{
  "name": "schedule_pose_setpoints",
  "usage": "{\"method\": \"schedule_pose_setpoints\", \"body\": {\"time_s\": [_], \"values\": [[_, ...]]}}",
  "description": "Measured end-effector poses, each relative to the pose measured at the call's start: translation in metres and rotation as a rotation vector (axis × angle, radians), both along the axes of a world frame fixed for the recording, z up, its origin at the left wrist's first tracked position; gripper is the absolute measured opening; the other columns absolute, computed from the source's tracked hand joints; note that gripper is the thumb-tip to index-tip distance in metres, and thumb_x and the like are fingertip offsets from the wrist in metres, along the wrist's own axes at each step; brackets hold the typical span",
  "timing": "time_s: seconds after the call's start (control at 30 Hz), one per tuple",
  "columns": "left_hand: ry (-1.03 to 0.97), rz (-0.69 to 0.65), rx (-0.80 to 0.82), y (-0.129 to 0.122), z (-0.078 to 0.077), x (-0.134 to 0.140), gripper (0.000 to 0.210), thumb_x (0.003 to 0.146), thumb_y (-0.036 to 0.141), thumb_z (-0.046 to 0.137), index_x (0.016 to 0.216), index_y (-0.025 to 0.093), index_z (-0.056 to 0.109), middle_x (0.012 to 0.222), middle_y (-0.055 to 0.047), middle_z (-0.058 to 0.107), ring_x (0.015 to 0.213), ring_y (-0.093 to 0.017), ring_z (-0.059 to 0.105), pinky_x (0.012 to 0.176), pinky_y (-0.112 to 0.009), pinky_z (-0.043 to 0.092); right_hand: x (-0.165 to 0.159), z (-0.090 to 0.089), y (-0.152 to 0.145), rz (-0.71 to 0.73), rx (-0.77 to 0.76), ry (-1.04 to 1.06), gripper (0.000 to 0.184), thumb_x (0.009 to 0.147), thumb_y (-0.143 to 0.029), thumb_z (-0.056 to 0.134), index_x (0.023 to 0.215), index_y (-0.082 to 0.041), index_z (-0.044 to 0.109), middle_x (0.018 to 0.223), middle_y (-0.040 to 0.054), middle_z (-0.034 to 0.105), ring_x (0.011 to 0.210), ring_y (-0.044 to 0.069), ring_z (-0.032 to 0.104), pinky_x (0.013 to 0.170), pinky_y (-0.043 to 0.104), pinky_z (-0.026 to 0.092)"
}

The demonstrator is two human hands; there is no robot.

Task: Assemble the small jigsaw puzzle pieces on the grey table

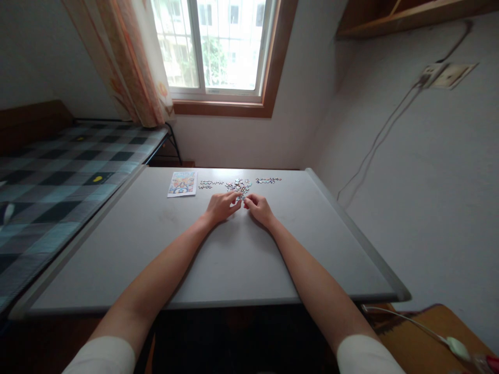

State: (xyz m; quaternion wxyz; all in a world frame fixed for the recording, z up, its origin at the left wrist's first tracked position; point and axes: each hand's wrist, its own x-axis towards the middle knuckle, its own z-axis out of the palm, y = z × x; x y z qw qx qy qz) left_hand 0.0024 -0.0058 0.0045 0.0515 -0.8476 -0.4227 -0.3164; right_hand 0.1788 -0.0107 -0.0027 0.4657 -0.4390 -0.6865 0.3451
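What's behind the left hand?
Beyond the left hand: a pile of puzzle pieces and a smaller group left of it. Anything the palm or fingers cover is hidden.

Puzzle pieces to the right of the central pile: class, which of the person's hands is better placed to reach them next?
Probably the right hand: it is nearer those right-side pieces. The left hand is farther left, at the near side of the central pile.
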Motion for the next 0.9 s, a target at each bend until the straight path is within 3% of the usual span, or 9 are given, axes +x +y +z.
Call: {"method": "schedule_pose_setpoints", "body": {"time_s": [0.9], "values": [[0.002, 0.033, 0.037, 0.0024, -0.0030, -0.0007, 0.023, 0.087, 0.032, 0.050, 0.102, 0.024, 0.066, 0.077, 0.000, 0.068, 0.064, -0.012, 0.061, 0.061, -0.022, 0.040, 0.0003, 0.0052, -0.0022, 0.060, -0.007, -0.062, 0.024, 0.080, -0.037, 0.047, 0.069, -0.018, 0.055, 0.061, -0.0003, 0.058, 0.057, 0.012, 0.051, 0.060, 0.024, 0.041]]}}
